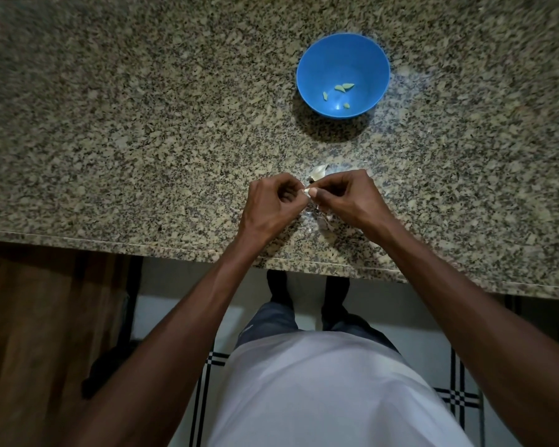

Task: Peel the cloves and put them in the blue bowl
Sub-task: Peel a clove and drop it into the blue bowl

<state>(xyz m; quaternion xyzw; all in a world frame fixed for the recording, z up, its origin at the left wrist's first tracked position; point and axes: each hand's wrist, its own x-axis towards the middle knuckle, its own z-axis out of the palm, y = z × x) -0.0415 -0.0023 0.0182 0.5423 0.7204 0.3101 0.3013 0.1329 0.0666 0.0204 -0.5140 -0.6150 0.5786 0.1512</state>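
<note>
The bowl (313, 72) is bright blue, with pale green cloves (344, 87) inside. The counter (142, 124) is speckled beige, grey and black. The shirt (329, 391) is white; floor tiles (455, 396) show black-and-white checks.

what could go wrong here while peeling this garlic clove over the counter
1. The clove is small and pinched only between the fingertips of the left hand and right hand; it could slip out of that grip near the counter edge and fall to the floor.
2. Loose garlic skins lie beside the hands, so peel could get carried along with the clove.
3. The blue bowl sits some way beyond the hands, so a tossed clove might miss it.
</note>
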